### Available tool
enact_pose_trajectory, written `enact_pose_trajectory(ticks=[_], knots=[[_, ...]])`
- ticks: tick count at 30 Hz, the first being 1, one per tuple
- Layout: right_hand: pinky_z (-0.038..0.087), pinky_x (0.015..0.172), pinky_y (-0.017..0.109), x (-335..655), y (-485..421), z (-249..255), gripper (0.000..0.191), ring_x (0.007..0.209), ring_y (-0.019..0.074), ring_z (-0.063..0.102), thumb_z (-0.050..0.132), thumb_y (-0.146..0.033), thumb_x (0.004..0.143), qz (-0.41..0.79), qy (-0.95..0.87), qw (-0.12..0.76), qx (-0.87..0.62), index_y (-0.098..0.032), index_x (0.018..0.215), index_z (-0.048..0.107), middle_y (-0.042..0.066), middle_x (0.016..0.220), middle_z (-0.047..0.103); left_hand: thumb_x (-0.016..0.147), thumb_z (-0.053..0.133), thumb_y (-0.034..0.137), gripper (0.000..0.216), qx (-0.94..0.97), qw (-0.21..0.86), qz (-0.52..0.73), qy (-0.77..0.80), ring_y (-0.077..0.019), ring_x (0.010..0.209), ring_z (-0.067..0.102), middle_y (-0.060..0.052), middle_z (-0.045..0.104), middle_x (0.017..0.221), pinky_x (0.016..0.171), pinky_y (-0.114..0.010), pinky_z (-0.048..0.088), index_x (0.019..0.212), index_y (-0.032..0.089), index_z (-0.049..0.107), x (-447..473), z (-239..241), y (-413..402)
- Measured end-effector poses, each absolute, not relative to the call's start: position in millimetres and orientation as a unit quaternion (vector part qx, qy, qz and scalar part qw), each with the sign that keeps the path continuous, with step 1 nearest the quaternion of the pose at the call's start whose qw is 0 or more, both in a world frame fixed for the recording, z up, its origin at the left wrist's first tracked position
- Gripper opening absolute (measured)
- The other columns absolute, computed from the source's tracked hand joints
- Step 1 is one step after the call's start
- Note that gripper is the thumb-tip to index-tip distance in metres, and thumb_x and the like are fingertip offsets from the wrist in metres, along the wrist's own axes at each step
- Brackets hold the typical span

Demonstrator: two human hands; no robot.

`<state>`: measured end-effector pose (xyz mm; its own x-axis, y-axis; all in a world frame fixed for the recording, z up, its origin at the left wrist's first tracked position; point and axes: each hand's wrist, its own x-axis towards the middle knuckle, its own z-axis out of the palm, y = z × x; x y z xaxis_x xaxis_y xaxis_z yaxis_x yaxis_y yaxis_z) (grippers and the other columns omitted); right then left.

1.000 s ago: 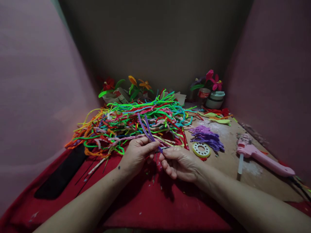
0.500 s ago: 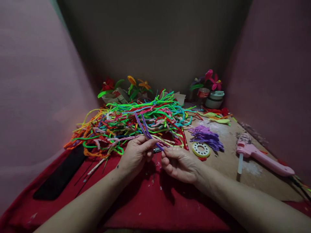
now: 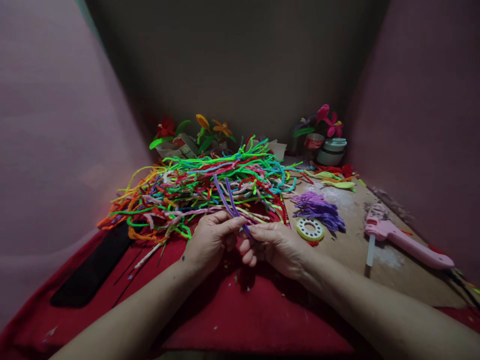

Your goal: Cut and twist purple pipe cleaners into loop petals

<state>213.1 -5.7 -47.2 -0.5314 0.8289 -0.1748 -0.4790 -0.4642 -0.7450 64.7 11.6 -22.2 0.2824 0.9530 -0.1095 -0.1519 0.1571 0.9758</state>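
Observation:
Purple pipe cleaners (image 3: pixel 226 197) stretch up and left from between my hands, their two free ends apart. My left hand (image 3: pixel 215 232) is closed, pinching them between thumb and fingers. Close beside it, my right hand (image 3: pixel 275 245) pinches their lower end, its other fingers curled. How the strands join at the fingertips is too small to tell. Behind my hands spreads a large tangled heap of pipe cleaners (image 3: pixel 210 170) in green, red, orange, pink and blue. To the right lies a bundle of lilac and purple pipe-cleaner pieces (image 3: pixel 318 210).
A yellow-rimmed tape roll (image 3: pixel 310 229) and a pink glue gun (image 3: pixel 405 240) lie on a brown board (image 3: pixel 348 270) at right. A black phone-like slab (image 3: pixel 92 267) rests on the red cloth (image 3: pixel 240 325). Fuzzy flowers (image 3: pixel 223 128) and a lidded jar (image 3: pixel 332 151) stand behind.
My right hand has moved slightly up and left, nearer my left hand. The free ends of the purple pipe cleaners have shifted a little to the right.

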Motion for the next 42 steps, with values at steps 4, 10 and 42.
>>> enact_pose_trajectory(ticks=[4,10,42], knots=[[0.044,0.049,0.022,213.0,-4.2,-49.2,0.017,0.049,0.0126,0.06,0.065,-0.024,0.067,0.79,-0.336,0.412,-0.306,-0.008,0.073,0.06,0.006,0.061,0.064,0.069,0.064,0.03,0.018,0.482,0.653,0.419,0.407,-0.003,0.036,0.032,0.006,0.045,0.047,0.037,-0.018,0.023,0.073,0.014,0.056,64.8,-24.0,13.0],[0.043,0.05,0.022,212.0,-6.6,-45.2,0.02,0.051,0.0129,0.061,0.065,-0.027,0.067,0.768,-0.361,0.415,-0.329,-0.011,0.078,0.059,0.006,0.062,0.066,0.072,0.062,0.028,0.017,0.478,0.649,0.433,0.404,-0.0014,0.035,0.029,0.008,0.039,0.045,0.037,-0.016,0.021,0.069,0.014,0.053,62.8,-24.0,18.7],[0.032,0.038,0.016,213.3,-7.7,-36.2,0.018,0.039,0.0064,0.051,0.058,-0.028,0.069,0.697,-0.44,0.414,-0.386,-0.013,0.06,0.051,0.001,0.053,0.061,0.079,0.052,0.012,0.019,0.89,0.026,0.375,0.256,-0.015,0.086,0.051,-0.005,0.059,0.092,0.074,-0.028,0.042,0.091,0.021,0.064,44.8,-20.9,17.8]])
